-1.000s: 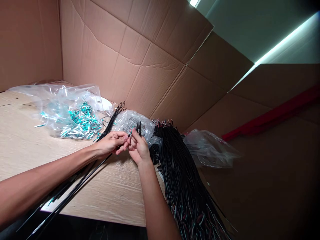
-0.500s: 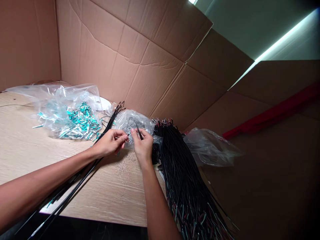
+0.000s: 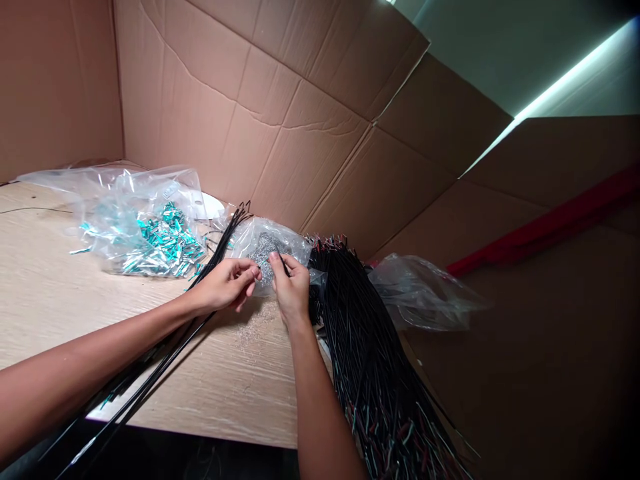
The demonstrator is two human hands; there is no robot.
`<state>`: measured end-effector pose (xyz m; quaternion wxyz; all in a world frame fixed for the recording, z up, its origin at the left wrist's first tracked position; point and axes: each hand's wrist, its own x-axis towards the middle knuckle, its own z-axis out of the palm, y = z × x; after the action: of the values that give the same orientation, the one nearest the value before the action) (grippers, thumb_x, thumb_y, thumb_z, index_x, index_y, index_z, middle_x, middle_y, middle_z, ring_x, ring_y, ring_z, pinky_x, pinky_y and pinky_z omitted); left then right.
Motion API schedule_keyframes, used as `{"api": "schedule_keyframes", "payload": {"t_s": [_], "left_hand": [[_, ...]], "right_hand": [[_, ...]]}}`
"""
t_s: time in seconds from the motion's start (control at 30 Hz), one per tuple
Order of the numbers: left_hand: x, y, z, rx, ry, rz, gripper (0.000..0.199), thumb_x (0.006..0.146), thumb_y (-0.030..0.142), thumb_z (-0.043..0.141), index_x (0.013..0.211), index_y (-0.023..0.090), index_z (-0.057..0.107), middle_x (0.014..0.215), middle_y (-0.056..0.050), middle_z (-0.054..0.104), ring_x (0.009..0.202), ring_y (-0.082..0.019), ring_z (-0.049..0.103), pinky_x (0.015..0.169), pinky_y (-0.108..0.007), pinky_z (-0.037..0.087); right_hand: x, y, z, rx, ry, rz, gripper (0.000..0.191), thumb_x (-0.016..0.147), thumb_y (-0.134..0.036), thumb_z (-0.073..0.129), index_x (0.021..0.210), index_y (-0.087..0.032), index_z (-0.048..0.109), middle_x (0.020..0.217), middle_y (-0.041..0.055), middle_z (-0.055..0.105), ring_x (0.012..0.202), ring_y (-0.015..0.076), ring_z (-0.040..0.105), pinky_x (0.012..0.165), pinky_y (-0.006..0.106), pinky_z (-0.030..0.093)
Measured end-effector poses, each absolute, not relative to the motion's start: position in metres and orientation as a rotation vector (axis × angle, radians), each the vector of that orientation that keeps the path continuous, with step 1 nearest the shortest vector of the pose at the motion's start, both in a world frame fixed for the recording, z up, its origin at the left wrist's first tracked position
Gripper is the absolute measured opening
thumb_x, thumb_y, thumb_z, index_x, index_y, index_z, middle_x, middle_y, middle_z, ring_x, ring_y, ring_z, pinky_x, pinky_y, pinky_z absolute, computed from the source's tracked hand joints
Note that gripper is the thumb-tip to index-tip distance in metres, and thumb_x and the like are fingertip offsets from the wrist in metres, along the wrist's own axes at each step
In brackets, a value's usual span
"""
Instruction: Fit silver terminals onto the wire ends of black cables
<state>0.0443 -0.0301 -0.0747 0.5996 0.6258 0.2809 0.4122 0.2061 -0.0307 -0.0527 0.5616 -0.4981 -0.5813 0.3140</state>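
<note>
My left hand (image 3: 233, 283) is closed in a pinch over the table, on what looks like the end of a thin black cable; the fingers mostly hide it. A bunch of long black cables (image 3: 223, 243) passes beneath this hand and wrist. Close by on the right, my right hand (image 3: 293, 283) grips a slim black tool (image 3: 283, 264) that resembles tweezers, pressed between thumb and fingers. Just behind both hands lies a clear plastic bag (image 3: 295, 241) with many tiny silvery metal pieces (image 3: 263, 250). The fingertips of the two hands are a short gap apart.
A thick bundle of black cables (image 3: 357, 320) with stripped coloured ends hangs over the table's right side. At left, a clear bag (image 3: 115, 200) contains teal and silver scraps (image 3: 173, 237). Cardboard walls (image 3: 210, 87) enclose the wooden table (image 3: 245, 393). Another clear bag (image 3: 425, 290) lies right.
My right thumb and the black tool have shifted slightly to the right. The dark tip that showed at my left fingertips is now barely visible. The whole view has moved a little.
</note>
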Motion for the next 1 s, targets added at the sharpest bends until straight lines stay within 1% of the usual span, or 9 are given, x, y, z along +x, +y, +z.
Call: {"api": "schedule_keyframes", "payload": {"t_s": [0.13,0.27,0.4,0.5,0.67,0.77,0.83,0.9,1.0], "left_hand": [[0.042,-0.026,-0.073,1.353,0.686,1.046,0.046,0.09,0.058,0.064,0.092,0.012,0.063,0.057,0.003,0.057,0.034,-0.007,0.046,0.035,-0.018,0.027],[0.041,-0.022,-0.074,1.313,0.701,1.122,0.045,0.089,0.057,0.066,0.088,0.012,0.063,0.059,0.001,0.061,0.035,-0.008,0.048,0.036,-0.018,0.029],[0.041,-0.024,-0.077,1.456,0.775,1.15,0.046,0.096,0.054,0.058,0.074,0.014,0.06,0.054,0.0,0.059,0.037,-0.009,0.049,0.04,-0.019,0.031],[0.041,-0.027,-0.079,1.621,0.862,1.181,0.047,0.101,0.049,0.05,0.071,0.015,0.06,0.051,0.0,0.057,0.041,-0.009,0.049,0.043,-0.02,0.032],[0.04,-0.027,-0.077,1.682,0.861,1.221,0.042,0.099,0.046,0.051,0.071,0.016,0.056,0.055,0.002,0.05,0.048,-0.009,0.044,0.047,-0.02,0.031],[0.036,-0.026,-0.069,1.33,0.65,0.997,0.035,0.095,0.045,0.054,0.073,0.019,0.05,0.051,0.007,0.034,0.038,-0.007,0.03,0.04,-0.02,0.022],[0.033,-0.027,-0.064,1.111,0.516,0.848,0.029,0.091,0.04,0.057,0.072,0.02,0.046,0.051,0.009,0.027,0.034,-0.006,0.024,0.037,-0.021,0.019],[0.032,-0.028,-0.06,1.004,0.451,0.793,0.025,0.089,0.037,0.057,0.074,0.019,0.048,0.053,0.009,0.028,0.034,-0.006,0.024,0.038,-0.021,0.021],[0.033,-0.029,-0.06,1.12,0.525,0.906,0.029,0.092,0.042,0.057,0.08,0.017,0.056,0.055,0.005,0.041,0.038,-0.007,0.033,0.042,-0.021,0.027]], "right_hand": [[0.214,-0.031,-0.05,-1.212,-1.46,0.708,0.042,0.092,-0.059,0.06,0.075,-0.021,0.068,0.063,0.002,0.061,0.064,0.0165,0.059,0.055,0.026,0.042],[0.215,-0.033,-0.051,-1.189,-1.6,0.73,0.039,0.094,-0.053,0.061,0.076,-0.02,0.072,0.073,0.0033,0.069,0.072,0.0178,0.063,0.065,0.028,0.047],[0.207,-0.036,-0.052,-1.15,-1.699,0.709,0.034,0.096,-0.045,0.061,0.084,-0.018,0.076,0.087,0.0053,0.077,0.085,0.0193,0.069,0.08,0.03,0.05],[0.204,-0.038,-0.05,-1.145,-1.73,0.688,0.033,0.097,-0.044,0.06,0.085,-0.018,0.077,0.089,0.0053,0.078,0.087,0.0191,0.069,0.083,0.03,0.049],[0.21,-0.037,-0.049,-1.144,-1.773,0.732,0.036,0.095,-0.047,0.061,0.078,-0.018,0.073,0.073,0.0002,0.068,0.069,0.0142,0.059,0.068,0.026,0.044],[0.213,-0.036,-0.051,-1.108,-1.655,0.993,0.038,0.092,-0.053,0.064,0.074,-0.02,0.066,0.059,-0.0054,0.046,0.05,0.0097,0.038,0.049,0.023,0.031],[0.214,-0.037,-0.052,-1.033,-1.553,1.195,0.04,0.09,-0.055,0.066,0.07,-0.021,0.059,0.058,-0.0078,0.034,0.046,0.0079,0.026,0.044,0.023,0.022],[0.214,-0.037,-0.052,-0.977,-1.498,1.302,0.041,0.088,-0.057,0.068,0.07,-0.021,0.057,0.059,-0.0086,0.031,0.045,0.0071,0.021,0.043,0.023,0.018],[0.214,-0.036,-0.053,-1.004,-1.513,1.264,0.039,0.088,-0.058,0.067,0.079,-0.02,0.066,0.056,-0.009,0.03,0.045,0.0072,0.021,0.043,0.023,0.016]]}}
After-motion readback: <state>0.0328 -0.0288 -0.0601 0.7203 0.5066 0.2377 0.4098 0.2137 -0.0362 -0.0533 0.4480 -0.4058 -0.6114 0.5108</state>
